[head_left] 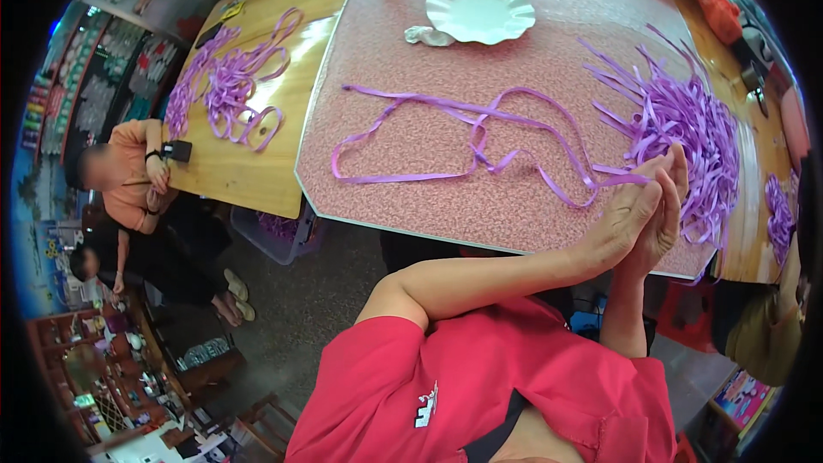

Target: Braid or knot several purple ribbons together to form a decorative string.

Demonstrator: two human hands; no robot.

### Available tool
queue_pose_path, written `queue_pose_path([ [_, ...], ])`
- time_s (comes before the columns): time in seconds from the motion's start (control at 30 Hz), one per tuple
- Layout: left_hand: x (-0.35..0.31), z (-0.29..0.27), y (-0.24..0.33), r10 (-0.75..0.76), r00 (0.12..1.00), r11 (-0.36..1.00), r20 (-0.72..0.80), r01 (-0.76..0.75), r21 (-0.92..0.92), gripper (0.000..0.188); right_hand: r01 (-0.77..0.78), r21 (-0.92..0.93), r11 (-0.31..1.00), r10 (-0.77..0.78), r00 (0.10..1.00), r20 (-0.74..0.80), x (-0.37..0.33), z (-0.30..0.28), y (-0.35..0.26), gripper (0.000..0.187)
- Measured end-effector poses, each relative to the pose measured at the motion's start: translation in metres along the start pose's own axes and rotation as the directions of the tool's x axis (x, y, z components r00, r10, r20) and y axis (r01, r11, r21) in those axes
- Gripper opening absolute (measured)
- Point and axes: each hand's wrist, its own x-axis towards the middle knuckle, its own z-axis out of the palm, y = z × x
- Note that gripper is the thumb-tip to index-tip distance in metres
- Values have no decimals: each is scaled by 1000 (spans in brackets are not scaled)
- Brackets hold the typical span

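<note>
My left hand (617, 225) and my right hand (662, 227) are pressed together, palm against palm, above the table's right front part. One end of a long purple ribbon (403, 178) runs in between their fingers. The fingers are fairly straight, and the inner palms are hidden. From my hands the ribbon trails left across the pink speckled tabletop (386, 51) in loose loops, crossing itself near the middle. Just beyond my hands lies a big heap of purple ribbons (694, 133), with many strip ends pointing left.
A white scalloped plate (480, 9) stands at the back, beside a crumpled white wad (429, 36). More purple ribbons (231, 86) lie on the wooden table (206, 171) at left. Near that table sits a person in orange (133, 167). A red bag (720, 17) is far right.
</note>
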Motion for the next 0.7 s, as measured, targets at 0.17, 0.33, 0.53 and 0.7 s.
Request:
queue_pose_path([
  [0.17,16,-27,9,-232,973,859,-20,195,-473,41,-103,228,968,117,992,-50,7,-9,-3,21],
  [0.33,37,-92,24,-234,970,619,-71,92,-780,25,-289,763,578,299,945,132,33,-60,19,24],
  [0.53,45,-224,47,-316,837,650,-447,-152,-745,25,-254,878,406,413,908,72,62,-155,64,22],
  [0.7,35,-311,72,-254,701,763,-667,-278,-583,24,-252,893,373,518,855,25,73,-217,106,21],
])
